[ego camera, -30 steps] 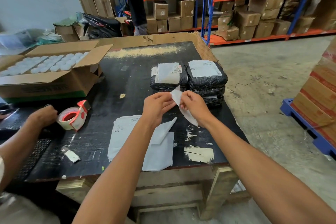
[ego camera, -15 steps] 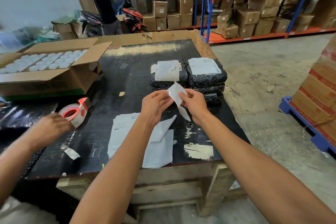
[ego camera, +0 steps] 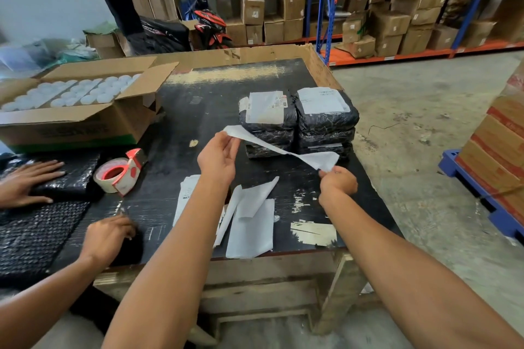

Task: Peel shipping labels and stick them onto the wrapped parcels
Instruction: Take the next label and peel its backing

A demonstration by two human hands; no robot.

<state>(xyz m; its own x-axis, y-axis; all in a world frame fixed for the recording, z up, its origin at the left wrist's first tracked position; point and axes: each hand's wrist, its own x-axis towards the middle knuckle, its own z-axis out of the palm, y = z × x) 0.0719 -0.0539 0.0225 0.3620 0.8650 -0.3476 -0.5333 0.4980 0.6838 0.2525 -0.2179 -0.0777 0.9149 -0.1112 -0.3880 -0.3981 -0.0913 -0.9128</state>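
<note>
Above the black table [ego camera: 215,110], my left hand [ego camera: 218,156] pinches one end of a white shipping label [ego camera: 272,144]. My right hand [ego camera: 337,181] pinches the other end, its backing paper, lower and to the right. The paper stretches twisted between both hands. Behind it stand two stacks of black wrapped parcels [ego camera: 326,122], each top parcel bearing a white label. Loose white backing sheets [ego camera: 249,224] and a label sheet lie on the table near its front edge.
A second person's hands [ego camera: 107,238] work on black bubble wrap [ego camera: 31,235] at the left. A tape dispenser [ego camera: 122,173] and an open carton of white lids [ego camera: 73,105] sit on the table. Shelves of boxes stand behind; a blue pallet [ego camera: 482,201] lies at the right.
My hands have pulled apart, the right one moving down and right, stretching the label and its backing between them. The other person's hands moved onto the bubble wrap.
</note>
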